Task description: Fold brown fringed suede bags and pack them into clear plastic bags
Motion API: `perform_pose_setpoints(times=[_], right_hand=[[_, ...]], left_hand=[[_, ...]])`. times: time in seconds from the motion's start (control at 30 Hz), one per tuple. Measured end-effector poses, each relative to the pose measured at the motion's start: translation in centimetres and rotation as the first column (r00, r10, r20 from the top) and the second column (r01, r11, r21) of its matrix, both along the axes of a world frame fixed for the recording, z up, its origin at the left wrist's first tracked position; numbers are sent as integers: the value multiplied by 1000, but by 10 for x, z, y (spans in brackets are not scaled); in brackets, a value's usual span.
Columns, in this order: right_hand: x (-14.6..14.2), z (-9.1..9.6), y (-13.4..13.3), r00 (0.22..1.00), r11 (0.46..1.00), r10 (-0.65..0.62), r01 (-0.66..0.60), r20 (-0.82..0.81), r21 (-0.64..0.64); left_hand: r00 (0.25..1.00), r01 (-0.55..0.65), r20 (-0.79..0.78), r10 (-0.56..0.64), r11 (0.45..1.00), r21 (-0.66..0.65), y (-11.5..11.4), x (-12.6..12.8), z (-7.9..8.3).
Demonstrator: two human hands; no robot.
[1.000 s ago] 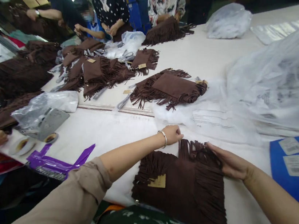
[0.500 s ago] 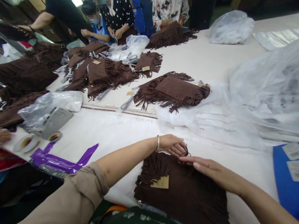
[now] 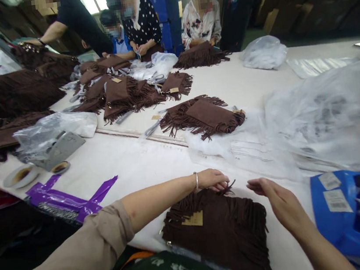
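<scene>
A dark brown fringed bag lies flat on the table in front of me. A tan tag rests on its left part. At the bag's far edge, my left hand, with a bracelet on the wrist, has its fingers curled around some fringe strands whose ends stick out past the fingertips. My right hand is off the bag's upper right corner, apart from it. Its fingers are stretched out and hold nothing.
Farther back lie another fringed bag and a pile of brown bags. Clear plastic covers the right side, above a blue container. Purple tape and tape rolls are at left. Several people work across the table.
My right hand has moved right, away from my left hand and the far edge of the bag. Fringe on the bag's right side now lies over its face. The view has shifted slightly.
</scene>
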State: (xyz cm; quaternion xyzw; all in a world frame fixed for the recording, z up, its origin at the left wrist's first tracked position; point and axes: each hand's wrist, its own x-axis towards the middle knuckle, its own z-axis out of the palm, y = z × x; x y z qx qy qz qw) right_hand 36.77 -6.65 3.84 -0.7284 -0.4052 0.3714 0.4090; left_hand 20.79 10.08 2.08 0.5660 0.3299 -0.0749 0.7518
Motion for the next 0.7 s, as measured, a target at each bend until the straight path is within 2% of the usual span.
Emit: perform_pose_setpoints(times=[0.03,0.07,0.13,0.17,0.23,0.3,0.33,0.37,0.43,0.5,0.57,0.6,0.67,0.7], right_hand=[[8,0,17,989,986,100,-113,-108,-124],[12,0,33,954,949,216,-255,-208,-184],[7,1,59,835,838,423,-508,-352,-198],[0,1,67,783,799,490,-580,-383,-162],[-19,3,71,738,768,572,-636,-358,-83],[-38,1,61,749,762,621,-646,-232,-47],[-46,-2,53,758,759,639,-649,-131,-46],[-52,-6,43,753,752,658,-658,-17,-47],[-62,-17,21,692,714,690,-698,211,-45],[-70,-29,2,592,661,687,-750,422,-25],[-76,-40,-10,494,608,646,-794,582,-1],[-77,-45,-13,455,580,622,-815,636,16],[-75,-57,-12,411,484,579,-868,704,108],[-71,-62,-8,415,424,552,-886,723,185]], left_hand=[[1000,1,25,-2,999,33,-2,-1,2],[998,14,59,-19,996,89,-6,-3,4],[985,59,138,-99,961,271,-16,-14,11],[972,92,164,-166,919,384,-23,-23,15],[929,171,173,-327,794,584,-40,-46,26],[861,239,178,-476,689,685,-56,-70,38],[823,259,202,-531,666,699,-62,-82,44],[797,252,241,-554,667,702,-65,-93,48],[820,142,316,-478,704,695,-61,-113,51],[912,-39,311,-267,699,714,-45,-129,45],[977,-146,210,-31,619,771,-25,-141,31],[988,-146,143,50,575,805,-16,-145,23],[991,-99,40,125,506,857,-5,-150,7],[992,-76,14,129,484,872,-2,-151,1]])
